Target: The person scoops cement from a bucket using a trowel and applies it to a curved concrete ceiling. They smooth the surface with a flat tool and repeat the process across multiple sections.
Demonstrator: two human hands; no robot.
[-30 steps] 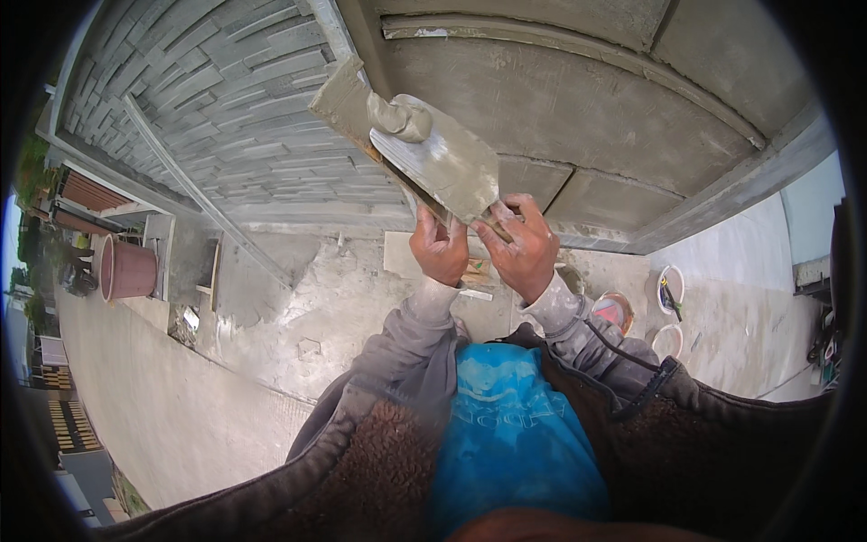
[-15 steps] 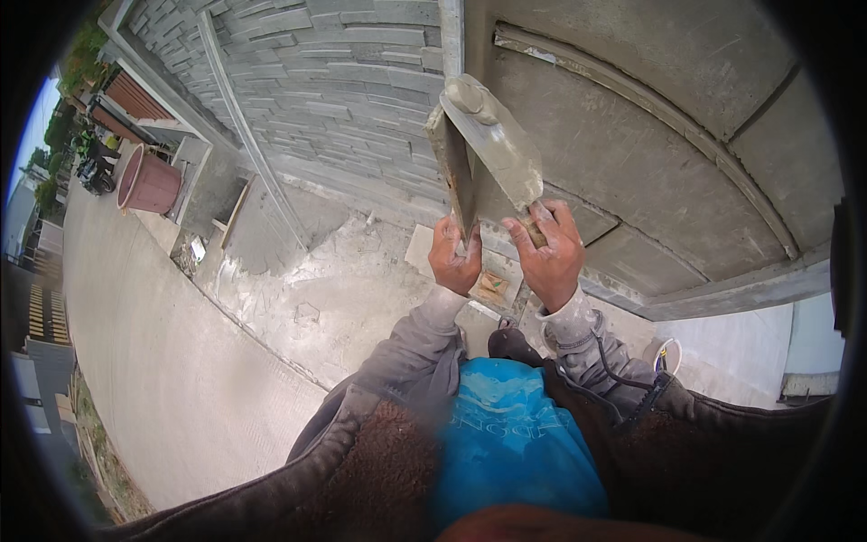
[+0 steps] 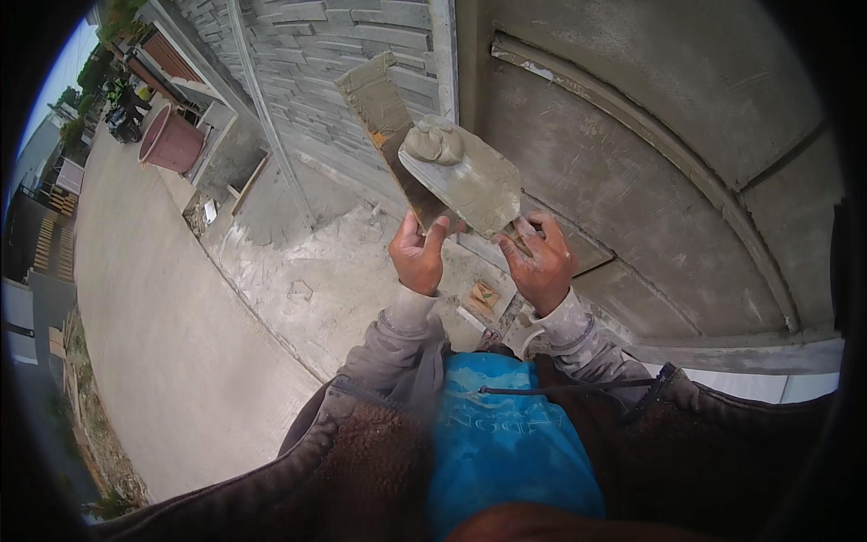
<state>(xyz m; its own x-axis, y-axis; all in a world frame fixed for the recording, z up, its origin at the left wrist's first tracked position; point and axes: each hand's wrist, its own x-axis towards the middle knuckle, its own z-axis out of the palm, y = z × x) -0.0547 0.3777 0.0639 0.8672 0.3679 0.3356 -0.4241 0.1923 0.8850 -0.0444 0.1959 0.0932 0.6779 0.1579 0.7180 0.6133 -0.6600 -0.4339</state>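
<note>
My right hand (image 3: 544, 264) grips the handle of a trowel (image 3: 486, 188), whose grey-smeared blade points up and to the left. A lump of wet mortar (image 3: 433, 143) sits near the far end of the blade. My left hand (image 3: 419, 256) is closed on the lower end of a narrow flat board (image 3: 375, 101). The board leans left, its upper part coated with mortar, and the trowel blade overlaps its lower part. Whether the two touch cannot be made out. Beyond them on the right is a smooth grey plastered wall panel (image 3: 623, 154) with grooves.
A grey stone-textured wall (image 3: 316, 72) meets the plastered wall at a vertical strip. A pale post (image 3: 262, 117) leans at left. Further off are a pink tub (image 3: 172, 143) and a motorbike (image 3: 124, 122) beside the concrete road. A small orange-brown packet (image 3: 484, 296) lies below my hands.
The trowel and the board have moved left. The board now tilts further left and shows its mortar-coated end, while the trowel blade has turned to show more of its face. The view has shifted slightly.
</note>
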